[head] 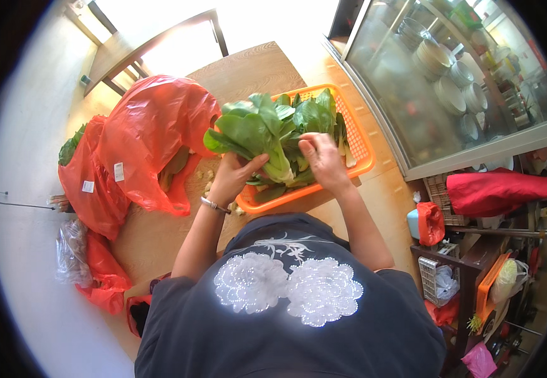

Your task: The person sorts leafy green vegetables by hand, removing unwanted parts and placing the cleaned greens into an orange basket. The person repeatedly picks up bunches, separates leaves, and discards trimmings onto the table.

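My left hand is closed around the lower part of a leafy green bok choy, its leaves pointing up and left. To the right of its stem is my right hand, fingers bent and slightly blurred; whether they pinch anything cannot be told. Both hands are over an orange plastic basket holding more leafy greens. The basket rests on a wooden table. Small pale scraps lie on the table beside my left hand.
Red plastic bags, some with greens in them, cover the table's left part. A clear plastic bag sits near the wall. At the right stand a glass-fronted cabinet with stacked dishes and a dark rack. A wooden bench is beyond the table.
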`<state>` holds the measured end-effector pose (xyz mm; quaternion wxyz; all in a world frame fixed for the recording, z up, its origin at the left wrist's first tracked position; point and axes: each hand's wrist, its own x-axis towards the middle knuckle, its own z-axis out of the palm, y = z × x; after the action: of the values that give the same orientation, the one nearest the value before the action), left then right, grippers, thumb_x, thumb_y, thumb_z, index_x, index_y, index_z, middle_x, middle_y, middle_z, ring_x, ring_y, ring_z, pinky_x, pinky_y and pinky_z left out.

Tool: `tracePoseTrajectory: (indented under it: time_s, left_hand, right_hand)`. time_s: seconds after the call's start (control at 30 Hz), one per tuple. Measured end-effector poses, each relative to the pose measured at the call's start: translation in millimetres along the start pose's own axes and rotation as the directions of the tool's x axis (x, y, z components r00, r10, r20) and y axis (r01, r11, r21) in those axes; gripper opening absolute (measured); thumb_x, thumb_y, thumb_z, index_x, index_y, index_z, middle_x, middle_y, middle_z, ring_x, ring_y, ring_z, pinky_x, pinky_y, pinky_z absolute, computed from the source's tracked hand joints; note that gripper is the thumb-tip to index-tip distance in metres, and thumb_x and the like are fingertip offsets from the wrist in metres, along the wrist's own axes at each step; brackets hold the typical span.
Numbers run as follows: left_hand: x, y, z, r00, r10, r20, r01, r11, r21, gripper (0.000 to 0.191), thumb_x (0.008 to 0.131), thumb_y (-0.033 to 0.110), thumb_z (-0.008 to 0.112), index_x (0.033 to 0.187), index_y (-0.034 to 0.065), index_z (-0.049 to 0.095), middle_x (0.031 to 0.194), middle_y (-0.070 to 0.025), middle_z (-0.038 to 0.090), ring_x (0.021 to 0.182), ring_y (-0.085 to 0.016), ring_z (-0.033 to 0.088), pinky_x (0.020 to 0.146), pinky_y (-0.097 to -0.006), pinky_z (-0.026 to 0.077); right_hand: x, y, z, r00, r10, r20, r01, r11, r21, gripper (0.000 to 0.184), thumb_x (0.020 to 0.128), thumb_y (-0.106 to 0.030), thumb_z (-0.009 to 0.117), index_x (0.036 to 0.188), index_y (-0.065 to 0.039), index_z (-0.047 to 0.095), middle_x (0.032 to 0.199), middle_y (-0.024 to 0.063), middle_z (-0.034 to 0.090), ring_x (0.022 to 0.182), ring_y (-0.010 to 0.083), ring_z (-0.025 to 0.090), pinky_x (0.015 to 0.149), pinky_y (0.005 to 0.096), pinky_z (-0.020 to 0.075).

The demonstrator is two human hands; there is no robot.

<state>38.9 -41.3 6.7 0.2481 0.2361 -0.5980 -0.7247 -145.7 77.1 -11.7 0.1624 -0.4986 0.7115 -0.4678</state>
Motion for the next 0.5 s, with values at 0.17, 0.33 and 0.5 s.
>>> tracePoseTrajectory:
  time_s: [0.17, 0.33, 0.5]
  left_hand:
    - [9.4, -24.9, 10.6, 0.985, 0.134, -0.111, -0.105, 0.967, 0.231, 0.024, 0.087, 0.011, 0.062, 0.107, -0.0019, 0.056, 0.092, -0.0052, 0.063, 0.081, -0.011, 0.059, 0.067, -0.0258, 0.049]
    - [-7.2, -35.4, 33.7, 0.929, 0.264, -0.259, -0.228, 0.96, 0.162, 0.011, 0.086, 0.004, 0.055, 0.096, -0.0013, 0.056, 0.084, -0.0027, 0.059, 0.076, -0.011, 0.057, 0.065, -0.0266, 0.046]
    - [-12.1, -29.4, 43.3, 0.935, 0.273, -0.227, -0.234, 0.955, 0.184, 0.007, 0.087, 0.007, 0.06, 0.09, 0.0016, 0.056, 0.081, -0.002, 0.058, 0.074, -0.008, 0.053, 0.066, -0.0247, 0.045]
  right_hand:
    - [-7.3, -21.4, 50.0, 0.998, 0.032, -0.052, -0.012, 0.939, 0.345, 0.044, 0.096, -0.031, 0.048, 0.111, 0.009, 0.051, 0.101, 0.0254, 0.059, 0.096, 0.0333, 0.057, 0.085, 0.0367, 0.0442]
    - [3.0, 21.5, 69.5, 0.889, 0.442, -0.118, -0.239, 0.669, 0.704, 0.039, 0.098, -0.033, 0.043, 0.104, 0.004, 0.054, 0.093, 0.0153, 0.06, 0.084, 0.0202, 0.057, 0.076, 0.0311, 0.0468]
    - [28.2, 19.3, -4.1, 0.947, 0.321, 0.019, -0.112, 0.271, 0.956, 0.041, 0.099, -0.037, 0.039, 0.096, 0.0, 0.056, 0.075, 0.0065, 0.057, 0.065, 0.0143, 0.055, 0.063, 0.0285, 0.0468]
